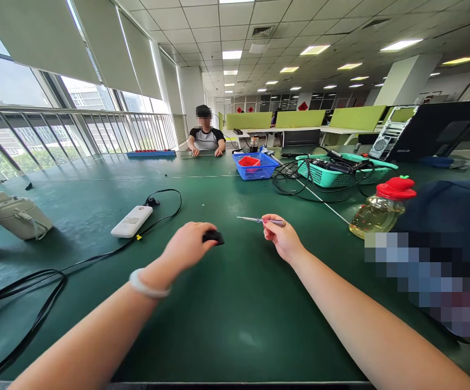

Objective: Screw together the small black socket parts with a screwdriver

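My left hand [188,246] is closed around a small black object [214,237], just above the green table [235,314]. Most of that object is covered by my fingers, so its kind cannot be made out. A pale band circles my left wrist. In my right hand [282,238] is a screwdriver [255,219], pinched at its clear purplish handle. Its thin metal shaft points left, toward the black object, with a gap between the two.
A white power bank [132,221] with a black cable lies left. Behind are a blue basket [255,172] and a green basket [328,179] of cables. At right stand a red-lidded bottle [377,214] and a dark cap [446,211]. A person [206,135] sits across.
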The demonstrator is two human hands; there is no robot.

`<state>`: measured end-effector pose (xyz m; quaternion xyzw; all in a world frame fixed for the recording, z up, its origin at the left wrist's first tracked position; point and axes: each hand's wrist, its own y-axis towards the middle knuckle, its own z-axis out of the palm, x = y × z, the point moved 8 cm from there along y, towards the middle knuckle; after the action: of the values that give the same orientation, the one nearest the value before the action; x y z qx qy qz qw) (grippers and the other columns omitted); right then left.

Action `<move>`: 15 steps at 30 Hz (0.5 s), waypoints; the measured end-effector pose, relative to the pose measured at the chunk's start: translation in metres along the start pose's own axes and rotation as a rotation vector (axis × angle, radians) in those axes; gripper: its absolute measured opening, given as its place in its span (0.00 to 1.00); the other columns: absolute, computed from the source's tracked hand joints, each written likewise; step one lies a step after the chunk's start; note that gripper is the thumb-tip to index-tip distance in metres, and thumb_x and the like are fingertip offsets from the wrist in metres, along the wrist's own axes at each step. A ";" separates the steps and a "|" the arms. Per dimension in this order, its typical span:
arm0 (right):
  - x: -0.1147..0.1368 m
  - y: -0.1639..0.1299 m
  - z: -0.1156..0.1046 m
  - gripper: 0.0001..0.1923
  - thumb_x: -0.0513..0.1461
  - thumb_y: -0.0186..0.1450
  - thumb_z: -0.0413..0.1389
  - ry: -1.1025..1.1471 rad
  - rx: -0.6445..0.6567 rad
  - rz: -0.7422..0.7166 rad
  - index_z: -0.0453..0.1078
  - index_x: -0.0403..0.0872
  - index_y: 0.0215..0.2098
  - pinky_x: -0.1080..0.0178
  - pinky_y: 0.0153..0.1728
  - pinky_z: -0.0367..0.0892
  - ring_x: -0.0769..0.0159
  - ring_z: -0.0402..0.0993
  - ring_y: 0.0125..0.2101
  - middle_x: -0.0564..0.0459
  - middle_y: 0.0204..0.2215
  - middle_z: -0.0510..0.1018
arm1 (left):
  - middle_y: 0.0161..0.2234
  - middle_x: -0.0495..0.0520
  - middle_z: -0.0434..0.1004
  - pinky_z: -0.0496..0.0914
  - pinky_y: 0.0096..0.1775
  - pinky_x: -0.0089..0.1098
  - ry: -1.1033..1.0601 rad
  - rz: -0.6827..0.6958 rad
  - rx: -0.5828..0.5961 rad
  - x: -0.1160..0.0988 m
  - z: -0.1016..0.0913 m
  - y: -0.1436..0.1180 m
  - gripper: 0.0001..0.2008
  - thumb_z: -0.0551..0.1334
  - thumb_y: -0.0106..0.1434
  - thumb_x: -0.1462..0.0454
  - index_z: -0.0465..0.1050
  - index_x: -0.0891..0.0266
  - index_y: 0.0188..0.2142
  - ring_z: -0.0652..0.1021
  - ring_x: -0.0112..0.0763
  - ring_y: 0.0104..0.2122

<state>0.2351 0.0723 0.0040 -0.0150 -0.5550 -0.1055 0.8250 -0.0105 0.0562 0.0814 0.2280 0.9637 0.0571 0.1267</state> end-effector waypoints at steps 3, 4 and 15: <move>0.017 -0.006 -0.003 0.19 0.50 0.48 0.71 -0.112 -0.071 -0.138 0.75 0.48 0.30 0.65 0.21 0.60 0.71 0.63 0.20 0.57 0.20 0.70 | 0.47 0.63 0.80 0.69 0.51 0.42 -0.022 0.077 0.022 -0.040 0.033 0.030 0.20 0.64 0.64 0.60 0.74 0.59 0.55 0.77 0.48 0.50; 0.024 -0.010 -0.004 0.19 0.51 0.50 0.70 -0.162 -0.099 -0.197 0.74 0.48 0.29 0.64 0.22 0.60 0.71 0.63 0.19 0.57 0.19 0.70 | 0.46 0.64 0.80 0.70 0.50 0.43 -0.027 0.087 0.022 -0.047 0.041 0.036 0.20 0.65 0.63 0.60 0.74 0.59 0.55 0.77 0.48 0.50; 0.076 -0.079 0.058 0.13 0.41 0.67 0.56 -0.856 0.060 -0.969 0.67 0.49 0.24 0.67 0.21 0.61 0.72 0.63 0.17 0.58 0.17 0.70 | 0.47 0.52 0.81 0.70 0.54 0.38 -0.369 0.047 0.022 -0.025 0.080 0.043 0.23 0.71 0.57 0.62 0.72 0.55 0.52 0.75 0.41 0.52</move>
<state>0.1950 -0.0084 0.0887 0.2196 -0.7816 -0.4349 0.3896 0.0508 0.0876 0.0169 0.2585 0.9190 0.0068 0.2977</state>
